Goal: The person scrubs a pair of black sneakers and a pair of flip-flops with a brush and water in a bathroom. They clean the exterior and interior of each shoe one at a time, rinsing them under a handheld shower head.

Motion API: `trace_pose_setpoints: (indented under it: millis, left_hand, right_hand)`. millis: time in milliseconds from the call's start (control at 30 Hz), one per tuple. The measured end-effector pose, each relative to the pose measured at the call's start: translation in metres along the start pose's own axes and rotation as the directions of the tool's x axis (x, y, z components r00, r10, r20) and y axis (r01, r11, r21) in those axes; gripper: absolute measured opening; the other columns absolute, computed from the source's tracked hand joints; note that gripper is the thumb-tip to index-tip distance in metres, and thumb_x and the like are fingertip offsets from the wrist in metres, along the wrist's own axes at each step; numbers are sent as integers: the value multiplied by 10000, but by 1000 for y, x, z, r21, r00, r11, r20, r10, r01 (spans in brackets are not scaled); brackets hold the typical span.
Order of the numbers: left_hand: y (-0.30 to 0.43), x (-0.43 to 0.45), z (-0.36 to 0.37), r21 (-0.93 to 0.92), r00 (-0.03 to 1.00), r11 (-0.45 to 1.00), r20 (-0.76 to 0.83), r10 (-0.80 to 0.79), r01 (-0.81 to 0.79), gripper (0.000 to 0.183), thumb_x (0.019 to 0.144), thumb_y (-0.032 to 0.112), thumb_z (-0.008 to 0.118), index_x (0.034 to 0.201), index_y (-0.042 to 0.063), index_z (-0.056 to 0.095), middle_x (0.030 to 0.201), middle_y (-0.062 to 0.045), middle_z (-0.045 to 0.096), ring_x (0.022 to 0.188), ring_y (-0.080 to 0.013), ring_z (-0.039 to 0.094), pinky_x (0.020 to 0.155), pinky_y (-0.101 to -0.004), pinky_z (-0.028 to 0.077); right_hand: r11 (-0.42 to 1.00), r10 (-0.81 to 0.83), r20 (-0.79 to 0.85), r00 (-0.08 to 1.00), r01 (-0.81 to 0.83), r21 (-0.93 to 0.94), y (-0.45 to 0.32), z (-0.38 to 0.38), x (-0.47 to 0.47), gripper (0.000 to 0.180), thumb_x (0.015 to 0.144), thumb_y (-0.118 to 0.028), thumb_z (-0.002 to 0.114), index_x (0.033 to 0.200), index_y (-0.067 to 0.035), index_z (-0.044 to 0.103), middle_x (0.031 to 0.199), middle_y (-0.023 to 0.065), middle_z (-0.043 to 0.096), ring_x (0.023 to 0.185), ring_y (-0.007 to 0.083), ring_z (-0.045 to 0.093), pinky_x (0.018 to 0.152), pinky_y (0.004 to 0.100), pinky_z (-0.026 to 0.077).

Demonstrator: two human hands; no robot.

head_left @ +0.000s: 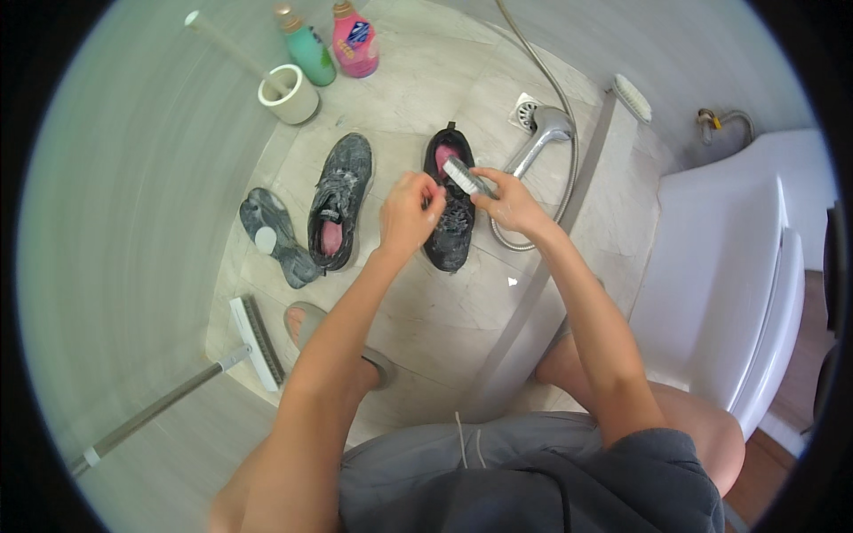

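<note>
My right hand [510,200] grips a small scrub brush [462,174] with white bristles, held over the opening of a black lace-up sneaker [450,246]. The sneaker's toe points toward me, and suds streak its upper. At its left side, the curled fingers of my left hand [412,212] pinch it near the laces; the exact part is hidden. Left of that hand lies the other sneaker [343,176], sudsy, its toe pointing away and its pink inside showing. Beside it are wet dark insoles [293,256], with a round white piece [265,240] on them.
A chrome shower head [550,126] and its hose [574,166] lie near the floor drain [526,114]. A low curb [533,306] separates the toilet [706,266]. Another brush [632,98] rests on it. Toilet-brush holder [296,103], green bottle [312,56], pink bottle [356,46] and floor brush [256,343] stand around.
</note>
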State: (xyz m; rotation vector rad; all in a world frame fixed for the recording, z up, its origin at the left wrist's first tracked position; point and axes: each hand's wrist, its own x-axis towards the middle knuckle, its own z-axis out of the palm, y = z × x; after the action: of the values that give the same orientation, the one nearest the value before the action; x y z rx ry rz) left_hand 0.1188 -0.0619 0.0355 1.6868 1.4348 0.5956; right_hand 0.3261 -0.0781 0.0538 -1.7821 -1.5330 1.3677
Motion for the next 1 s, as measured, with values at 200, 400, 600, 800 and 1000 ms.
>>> trace_pose_setpoints:
  millis: [200,400,600,800,1000]
  left_hand:
    - [30,-12,46,402,959,873,-55,-279,277,1159,583,463,861,1470,69,227,1326,-192,460,1259,-351,434,980,-507,421]
    - [7,0,23,608,985,775,136,109,-170,965,645,159,809,1470,175,310,1287,-114,495,1191,-338,468,945,-506,397]
    - [43,35,15,443,947,876,-151,284,-192,306,716,211,750,969,81,636,992,-123,576,984,-298,573,838,-417,448]
    - [44,68,35,790,996,613,-33,81,-23,138,792,171,707,835,49,661,952,-126,633,856,-276,648,768,-396,519]
    - [9,46,-9,354,929,876,-50,366,-327,135,840,131,679,870,0,685,862,-167,632,738,-332,634,652,-379,496]
  right_hand:
    - [1000,-15,-370,929,7,-22,3,-2,-12,413,921,-226,565,1304,-72,545,889,235,670,817,339,660,775,407,492]
    - [999,-45,-425,904,34,-34,-3,-3,-24,380,932,-205,584,1292,-85,562,656,116,536,608,187,509,602,337,421]
    - [994,-23,-530,848,77,81,19,-12,-20,381,936,-206,608,1270,-33,545,547,0,470,504,74,391,485,288,326]
    - [993,104,-574,812,-54,103,4,-14,-20,398,860,-298,687,1078,12,564,596,75,577,550,182,539,551,332,417]
    - [987,-147,-313,938,121,-104,-19,-53,-24,288,912,-330,633,1132,-145,635,627,123,584,609,253,607,585,355,455]
